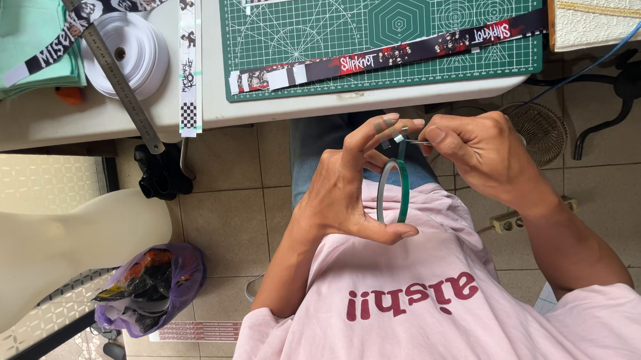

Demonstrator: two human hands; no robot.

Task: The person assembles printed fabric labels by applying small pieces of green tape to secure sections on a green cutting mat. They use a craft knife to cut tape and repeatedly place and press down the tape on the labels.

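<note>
My left hand point(350, 189) grips a thin green tape roll point(402, 191) held upright over my lap, thumb under its lower rim and fingers at its top. My right hand point(481, 155) pinches the loose end of the tape at the roll's top, next to a small metal piece point(399, 137); what that piece is I cannot tell. Both hands hover below the table edge, above my pink shirt. On the green cutting mat point(472, 15) lies a long printed ribbon strip point(401, 54).
On the white table point(58, 116) stand a white ribbon spool point(131, 55), a steel ruler point(126, 95), printed strips point(187, 63) and folded teal fabric point(33, 41). On the tiled floor: a purple bag point(152, 288), a power strip point(513, 220), a pale mannequin form point(57, 249).
</note>
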